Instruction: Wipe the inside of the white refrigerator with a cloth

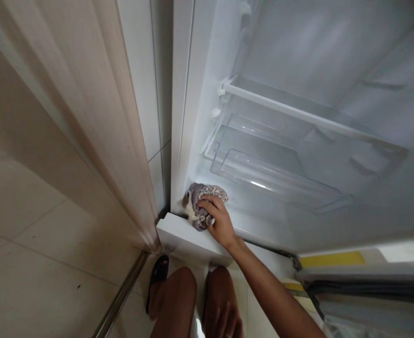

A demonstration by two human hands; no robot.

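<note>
My right hand [218,220] grips a bunched grey patterned cloth [200,203] and presses it into the lower left front corner of an open, empty white fridge [207,117], just above the white bottom ledge [182,237]. My arm reaches in from the lower right. My left hand [224,319] lies over my knee at the bottom edge of the view, fingers spread, a ring on one finger, holding nothing.
Inside the fridge sit a glass shelf [298,110] and a clear plastic drawer [270,173]. A pale wooden panel [97,117] stands at the left over a tiled floor [34,263] with a metal track. A black sandal [157,277] shows by my knees. The fridge door [365,277] lies at the lower right.
</note>
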